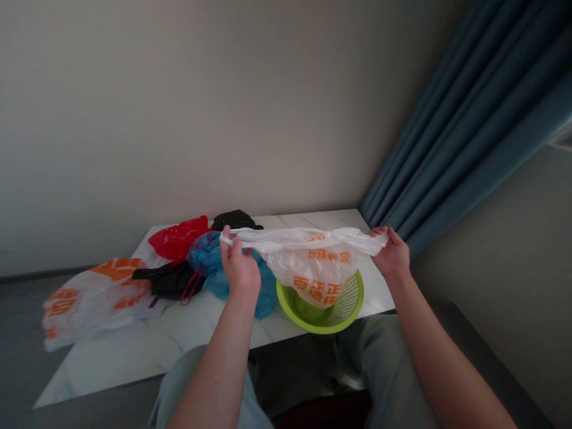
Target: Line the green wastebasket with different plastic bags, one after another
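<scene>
Above lime-green mesh basket (320,326), white printed plastic bag (313,265) is being stretched taut, its ends pinched by L hand (240,268) & R hand (392,254); opening bag's mouth looks called for next.

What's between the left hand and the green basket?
In the head view, the white plastic bag with orange print hangs there, held by the left hand, its lower end over the green basket.
</scene>
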Available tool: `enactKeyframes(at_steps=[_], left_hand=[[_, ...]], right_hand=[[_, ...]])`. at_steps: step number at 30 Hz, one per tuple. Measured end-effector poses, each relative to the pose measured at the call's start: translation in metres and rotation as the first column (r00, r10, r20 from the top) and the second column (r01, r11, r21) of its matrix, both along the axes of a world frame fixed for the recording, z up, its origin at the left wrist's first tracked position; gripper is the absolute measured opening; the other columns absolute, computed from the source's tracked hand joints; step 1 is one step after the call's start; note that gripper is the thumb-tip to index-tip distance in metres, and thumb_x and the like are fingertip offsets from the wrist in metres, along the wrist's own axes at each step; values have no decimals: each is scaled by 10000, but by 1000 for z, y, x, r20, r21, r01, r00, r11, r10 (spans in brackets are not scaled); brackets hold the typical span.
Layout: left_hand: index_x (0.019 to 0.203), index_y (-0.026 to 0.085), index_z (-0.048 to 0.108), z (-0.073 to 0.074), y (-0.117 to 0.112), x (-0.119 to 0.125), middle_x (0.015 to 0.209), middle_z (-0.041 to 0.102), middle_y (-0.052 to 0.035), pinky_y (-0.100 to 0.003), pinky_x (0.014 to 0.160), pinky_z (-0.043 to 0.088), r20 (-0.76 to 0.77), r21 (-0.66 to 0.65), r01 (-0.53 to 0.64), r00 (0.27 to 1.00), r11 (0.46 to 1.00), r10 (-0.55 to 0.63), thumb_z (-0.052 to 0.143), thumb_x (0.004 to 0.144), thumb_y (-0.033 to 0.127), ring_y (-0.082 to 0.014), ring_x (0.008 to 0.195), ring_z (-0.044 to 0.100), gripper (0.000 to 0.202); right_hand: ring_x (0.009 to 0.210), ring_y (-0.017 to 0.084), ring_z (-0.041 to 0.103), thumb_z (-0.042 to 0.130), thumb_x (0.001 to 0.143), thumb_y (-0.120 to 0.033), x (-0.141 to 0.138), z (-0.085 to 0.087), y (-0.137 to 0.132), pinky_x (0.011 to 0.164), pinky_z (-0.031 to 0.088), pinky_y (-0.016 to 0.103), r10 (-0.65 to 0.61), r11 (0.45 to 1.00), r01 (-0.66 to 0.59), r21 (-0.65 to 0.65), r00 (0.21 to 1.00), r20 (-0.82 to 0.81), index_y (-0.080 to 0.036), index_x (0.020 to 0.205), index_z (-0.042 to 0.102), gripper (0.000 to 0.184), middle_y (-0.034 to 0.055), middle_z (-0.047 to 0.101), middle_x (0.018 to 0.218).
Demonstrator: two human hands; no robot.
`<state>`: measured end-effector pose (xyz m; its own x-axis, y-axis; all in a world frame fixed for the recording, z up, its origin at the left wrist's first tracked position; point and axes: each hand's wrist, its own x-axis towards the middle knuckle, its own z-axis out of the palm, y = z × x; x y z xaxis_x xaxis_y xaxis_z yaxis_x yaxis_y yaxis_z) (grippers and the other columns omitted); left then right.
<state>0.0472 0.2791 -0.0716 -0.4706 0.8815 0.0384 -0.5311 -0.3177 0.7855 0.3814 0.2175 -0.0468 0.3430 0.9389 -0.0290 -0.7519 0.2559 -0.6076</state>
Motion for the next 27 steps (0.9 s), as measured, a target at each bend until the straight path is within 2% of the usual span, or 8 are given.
enactKeyframes(at_steps=[5, 10, 12, 14, 17, 20, 23, 27], left_hand=[[1268, 265, 623, 11, -7, 11, 1407, 585, -50, -297, 1063, 408, -214, 185, 7, 976, 983, 34, 544, 949, 412, -177, 1279, 535, 360], [1221, 220, 598, 14, -19, 30, 1101, 713, -83, -301, 868, 510, -289, 180, 194, 948, 964, -136, 478, 980, 456, -180, 987, 662, 359], [1233, 228, 583, 11, -25, 38, 977, 714, -63, -291, 770, 519, -362, 131, 279, 907, 951, -216, 439, 994, 462, -177, 867, 671, 364], [1230, 233, 589, 9, -31, 45, 936, 702, -51, -293, 739, 515, -529, 79, 372, 802, 925, -278, 423, 1002, 451, -180, 827, 667, 357], [1209, 227, 604, 9, -39, 52, 1074, 692, -71, -333, 882, 496, -831, 37, 489, 500, 872, -246, 438, 1003, 370, -212, 1003, 652, 301], [1201, 213, 579, 8, -48, 59, 1180, 663, -98, -367, 950, 464, -962, -30, 576, 205, 817, -180, 438, 993, 296, -243, 1104, 622, 265], [1187, 219, 551, 7, -57, 65, 1119, 675, -93, -360, 877, 479, -980, -123, 633, 44, 765, -194, 407, 1005, 335, -247, 1023, 646, 260], [1219, 213, 489, 5, -66, 71, 1067, 685, -90, -346, 812, 483, -960, -175, 648, 55, 741, -276, 303, 1035, 381, -233, 944, 664, 311]], right_hand=[[646, 136, 614, 533, 931, -396, -9, -7, 8, 761, 537, 312, -255, 967, 256, 15, 955, 152, -232, 703, 507, 282, -36, 572, 658], [801, 197, 657, 476, 906, -564, -33, -12, 4, 827, 518, 365, -293, 956, 271, 115, 832, 471, -240, 833, 596, 353, 17, 670, 792], [884, 217, 654, 434, 923, -562, -44, -13, -1, 861, 499, 369, -263, 964, 224, 145, 712, 651, -231, 863, 631, 390, 44, 694, 873], [967, 231, 642, 426, 947, -542, -54, -13, -4, 913, 471, 370, -200, 977, 169, 131, 506, 839, -220, 881, 667, 408, 65, 708, 962], [1015, 244, 642, 441, 978, -486, -66, -12, -9, 946, 448, 376, -74, 996, 64, 63, 192, 979, -217, 952, 697, 373, 77, 721, 1033], [941, 241, 671, 459, 983, -403, -78, -11, -10, 878, 467, 358, 3, 999, -45, -2, 15, 1000, -219, 896, 701, 316, 66, 740, 960], [809, 223, 672, 511, 930, -291, -88, -12, -9, 761, 469, 320, 31, 996, -82, -35, -50, 998, -216, 821, 665, 203, 42, 728, 825], [654, 176, 614, 496, 880, -202, -99, -19, -7, 640, 434, 276, 50, 997, -61, -45, 79, 996, -217, 1012, 549, 144, -1, 688, 750]])
